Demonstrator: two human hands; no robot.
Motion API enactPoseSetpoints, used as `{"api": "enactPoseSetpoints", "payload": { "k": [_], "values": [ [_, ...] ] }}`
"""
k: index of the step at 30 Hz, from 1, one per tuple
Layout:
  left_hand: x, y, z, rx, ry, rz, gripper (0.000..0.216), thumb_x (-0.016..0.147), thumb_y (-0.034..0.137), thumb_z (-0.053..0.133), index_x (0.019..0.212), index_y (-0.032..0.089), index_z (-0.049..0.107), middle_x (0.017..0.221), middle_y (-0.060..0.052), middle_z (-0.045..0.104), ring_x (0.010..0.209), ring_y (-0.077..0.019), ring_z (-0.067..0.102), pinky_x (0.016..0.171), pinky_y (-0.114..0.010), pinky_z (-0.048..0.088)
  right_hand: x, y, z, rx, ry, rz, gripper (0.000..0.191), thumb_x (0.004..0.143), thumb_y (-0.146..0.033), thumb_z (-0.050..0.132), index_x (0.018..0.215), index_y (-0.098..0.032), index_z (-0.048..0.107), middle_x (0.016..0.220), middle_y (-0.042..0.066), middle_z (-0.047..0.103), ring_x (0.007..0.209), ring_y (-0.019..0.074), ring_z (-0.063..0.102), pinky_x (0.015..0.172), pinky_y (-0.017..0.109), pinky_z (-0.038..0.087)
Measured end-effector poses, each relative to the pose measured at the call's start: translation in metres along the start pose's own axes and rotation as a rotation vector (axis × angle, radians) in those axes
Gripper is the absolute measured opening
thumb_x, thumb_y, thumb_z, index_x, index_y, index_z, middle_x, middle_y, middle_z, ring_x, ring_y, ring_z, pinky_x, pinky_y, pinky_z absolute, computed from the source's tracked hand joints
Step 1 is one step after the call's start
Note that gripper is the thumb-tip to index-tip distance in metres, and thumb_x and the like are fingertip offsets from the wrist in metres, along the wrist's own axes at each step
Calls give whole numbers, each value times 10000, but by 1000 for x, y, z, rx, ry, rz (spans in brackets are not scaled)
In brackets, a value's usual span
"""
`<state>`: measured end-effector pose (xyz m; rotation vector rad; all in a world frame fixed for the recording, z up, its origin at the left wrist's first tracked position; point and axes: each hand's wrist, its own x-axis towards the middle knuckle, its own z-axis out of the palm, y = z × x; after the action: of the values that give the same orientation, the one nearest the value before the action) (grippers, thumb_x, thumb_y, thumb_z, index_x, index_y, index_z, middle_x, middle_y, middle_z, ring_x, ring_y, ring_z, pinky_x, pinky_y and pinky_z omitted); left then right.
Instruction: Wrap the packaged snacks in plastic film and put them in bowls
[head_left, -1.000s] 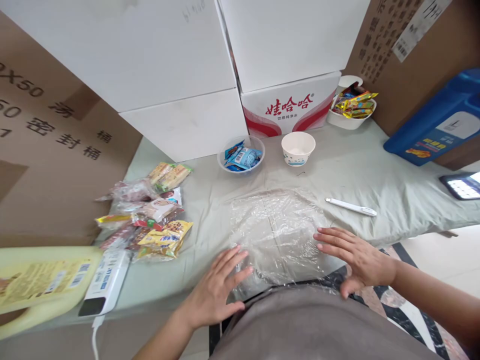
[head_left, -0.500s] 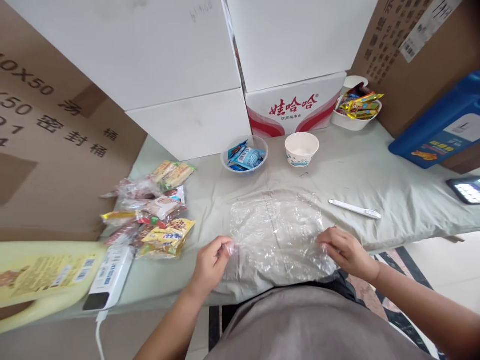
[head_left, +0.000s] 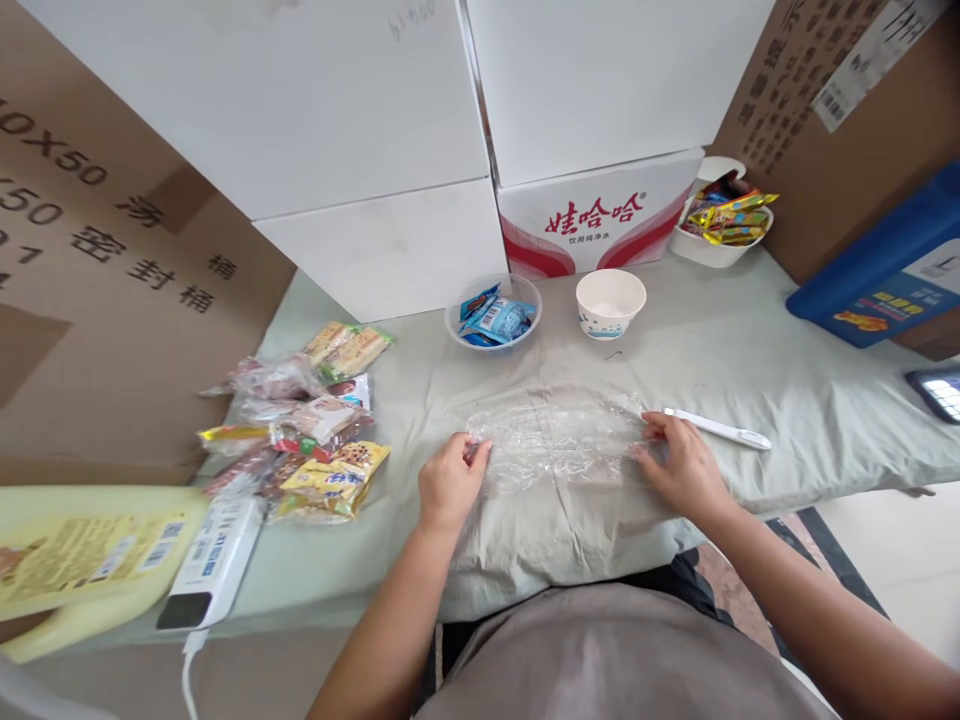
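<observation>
From my end, through the head view, I see the left hand (head_left: 454, 482) with thumb and fingers pinched on the left edge of a clear plastic film (head_left: 559, 440). The film lies crinkled on the cloth-covered desk (head_left: 420, 400), between both hands. The right hand (head_left: 679, 465) touches its right edge, thumb and forefinger slightly parted; the film is so transparent that I can't tell whether it's gripped there. A slim white tool (head_left: 720, 430) lies just beside that hand.
</observation>
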<state>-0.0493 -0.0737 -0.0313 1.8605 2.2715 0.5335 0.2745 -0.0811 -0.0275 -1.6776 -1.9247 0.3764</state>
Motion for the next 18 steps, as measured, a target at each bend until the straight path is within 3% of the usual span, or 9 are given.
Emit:
{"api": "enactPoseSetpoints", "payload": {
  "k": [3, 6, 8, 11, 15, 18],
  "values": [
    [-3, -2, -1, 8, 14, 25, 203, 856, 390, 609, 886, 196, 657, 735, -17, 704, 700, -171, 649, 641, -242, 385, 3, -7, 5, 215, 10, 39, 291, 886, -429, 490, 1065, -210, 558, 930, 78, 682, 852, 234, 635, 743, 368, 503],
    [-5, -1, -6, 78, -20, 50, 207, 910, 359, 540, 865, 199, 664, 727, -15, 702, 676, -160, 640, 617, -241, 358, 9, -11, 9, 322, -28, 172, 263, 939, -426, 395, 977, -215, 548, 769, 37, 680, 640, 182, 632, 614, 311, 494],
    [-7, 2, -10, 144, -70, 39, 221, 933, 347, 507, 870, 206, 666, 724, -16, 703, 662, -164, 636, 599, -249, 335, 13, -10, 11, 215, -21, 194, 238, 938, -383, 386, 969, -214, 550, 737, 34, 680, 618, 187, 630, 603, 307, 481],
    [-6, 6, -17, 228, -147, 13, 222, 941, 352, 500, 897, 212, 666, 778, -28, 722, 687, -183, 647, 596, -263, 325, 16, -6, 14, -79, -39, 112, 225, 924, -333, 403, 947, -207, 589, 815, 66, 709, 692, 222, 656, 618, 315, 458],
    [1, 8, -24, 304, -201, -35, 280, 951, 406, 472, 890, 211, 663, 775, -47, 718, 696, -214, 654, 587, -279, 337, 13, -4, 20, -314, -30, 64, 281, 946, -338, 395, 1031, -182, 613, 846, 76, 720, 675, 227, 663, 555, 301, 408],
    [4, 8, -29, 332, -111, -36, 327, 927, 476, 496, 898, 191, 654, 712, -57, 691, 656, -238, 640, 576, -298, 363, 11, -5, 24, -369, 5, 33, 314, 957, -348, 396, 1105, -167, 606, 812, 72, 721, 677, 225, 666, 539, 291, 390]
  ]
}}
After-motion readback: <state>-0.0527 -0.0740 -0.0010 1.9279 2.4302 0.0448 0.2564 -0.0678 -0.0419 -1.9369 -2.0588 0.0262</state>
